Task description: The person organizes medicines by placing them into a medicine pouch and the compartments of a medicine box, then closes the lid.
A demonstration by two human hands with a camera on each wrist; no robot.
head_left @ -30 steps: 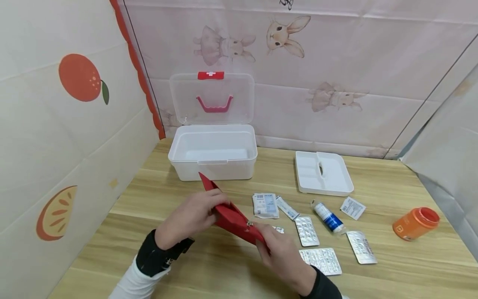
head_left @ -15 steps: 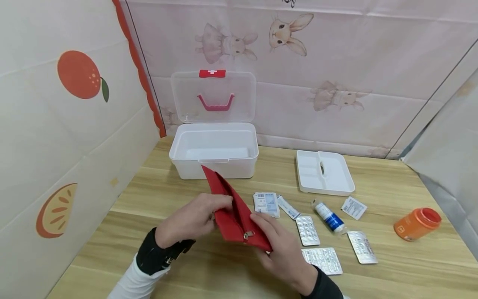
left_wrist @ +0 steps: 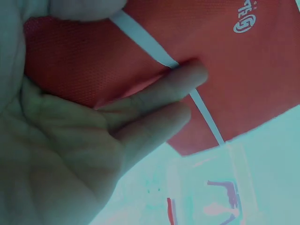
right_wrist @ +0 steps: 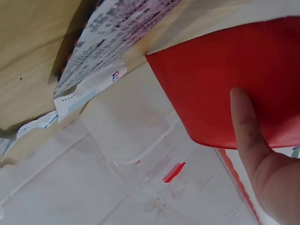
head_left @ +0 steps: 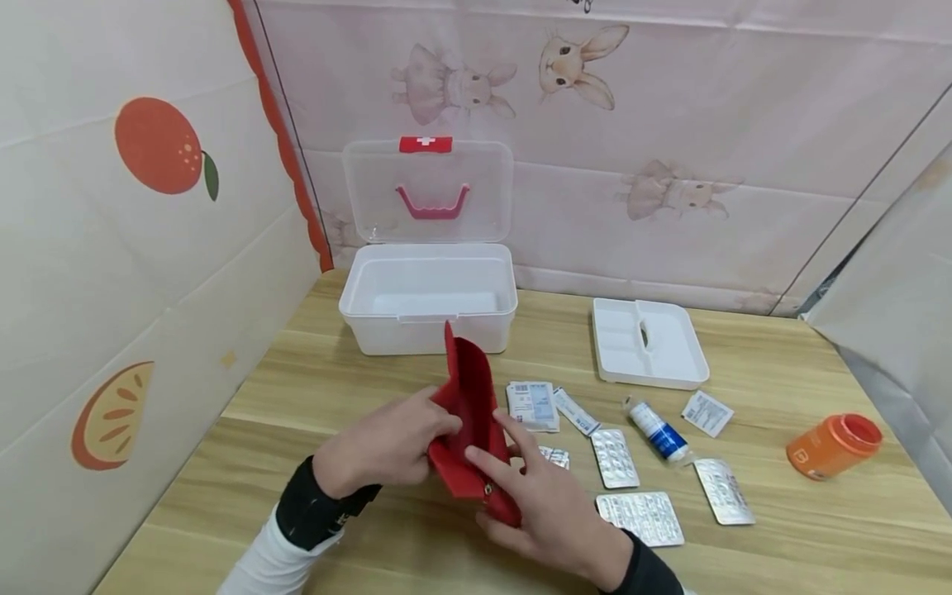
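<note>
A red zip pouch (head_left: 455, 474) is held up over the table in front of the body, its mouth spread and its dark red inside showing in the head view. From the left side my left hand (head_left: 392, 438) grips it, thumb at the opening and fingers flat along the outside, as the left wrist view shows across the pouch's white strip (left_wrist: 145, 41). On the opposite side my right hand (head_left: 546, 512) holds the lower end near the zipper pull (head_left: 487, 489). One right finger lies along the red fabric (right_wrist: 201, 89) in the right wrist view. The pouch's contents cannot be made out.
Behind the pouch stands a white box (head_left: 427, 330) with its clear lid (head_left: 476, 182) raised. Rightward lie a divided white tray (head_left: 673, 364), paper packets (head_left: 534, 406), several blister packs (head_left: 641, 519), a blue-and-white tube (head_left: 660, 431) and a tipped orange bottle (head_left: 827, 448).
The pouch has turned more upright, and its mouth has opened wider. My right fingers have shifted onto its opening edge, while my left hand keeps its grip.
</note>
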